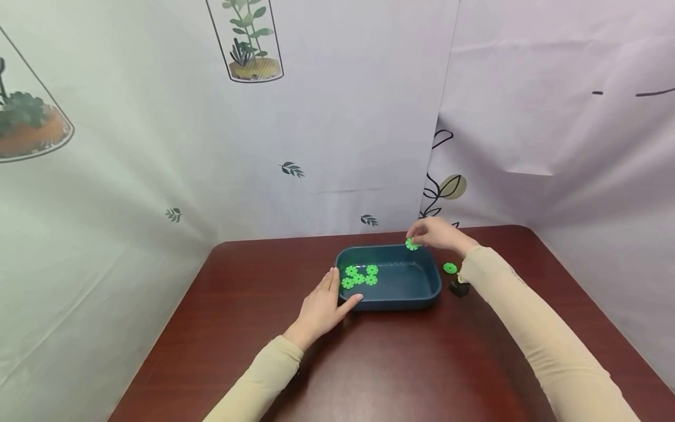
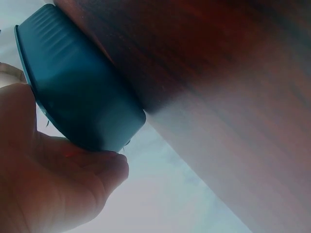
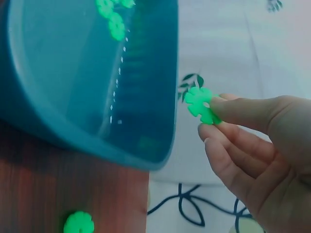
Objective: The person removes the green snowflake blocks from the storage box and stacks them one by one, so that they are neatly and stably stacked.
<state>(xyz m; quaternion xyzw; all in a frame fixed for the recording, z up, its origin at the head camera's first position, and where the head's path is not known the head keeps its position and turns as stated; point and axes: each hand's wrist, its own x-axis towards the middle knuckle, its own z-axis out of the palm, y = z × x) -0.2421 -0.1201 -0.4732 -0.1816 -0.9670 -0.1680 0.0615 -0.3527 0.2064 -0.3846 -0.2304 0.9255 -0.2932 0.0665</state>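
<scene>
Head view: the left hand (image 1: 320, 308) is resting against the left end of a blue tray (image 1: 392, 305), its fingers lying straight and its thumb spread apart. The right hand (image 1: 440, 233) is pinching a green disc (image 1: 412, 244) near the far rim. Five similar discs (image 1: 358, 279) are lying inside; a spare disc (image 1: 450, 268) is lying on the surface (image 1: 253, 328), right of the tray.

Left wrist view: the left hand is touching the tray's rim.

Right wrist view: thumb and fingers are gripping the green disc's edge.
</scene>
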